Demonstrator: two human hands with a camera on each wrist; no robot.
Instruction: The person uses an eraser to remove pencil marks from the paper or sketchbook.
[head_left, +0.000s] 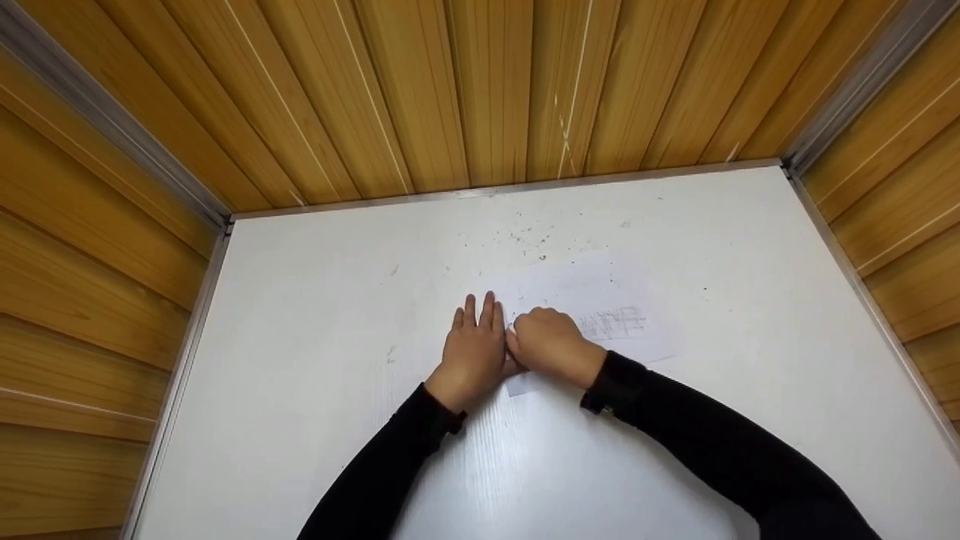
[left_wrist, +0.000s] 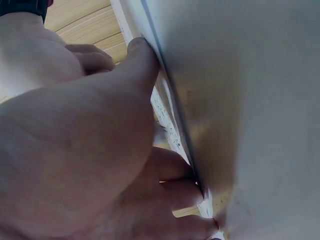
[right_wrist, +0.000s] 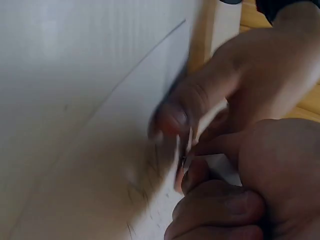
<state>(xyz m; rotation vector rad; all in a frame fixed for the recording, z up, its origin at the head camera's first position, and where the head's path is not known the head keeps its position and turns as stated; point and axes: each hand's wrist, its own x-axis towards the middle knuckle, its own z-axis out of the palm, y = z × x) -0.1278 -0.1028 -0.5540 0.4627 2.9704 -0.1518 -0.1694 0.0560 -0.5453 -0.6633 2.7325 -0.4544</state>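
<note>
A thin white sheet of paper (head_left: 577, 281) lies on the table, with grey pencil scribbles (head_left: 615, 322) right of my hands. My left hand (head_left: 474, 349) rests flat at the paper's left side, fingers straight and pointing away, thumb reaching under the right hand. Right beside it, my right hand (head_left: 551, 341) is curled into a fist low over the sheet. It pinches a small white eraser (head_left: 512, 328), mostly hidden by the fingers. In the right wrist view, curled fingers (right_wrist: 215, 205) meet close to the left thumb (right_wrist: 172, 117), and dark strokes show on the paper beneath.
Small dark crumbs (head_left: 529, 240) are scattered on the white table (head_left: 322, 300) beyond the paper, with a few more to the left and right. Wood-patterned panels (head_left: 450, 90) in metal frames rise at the back and both sides.
</note>
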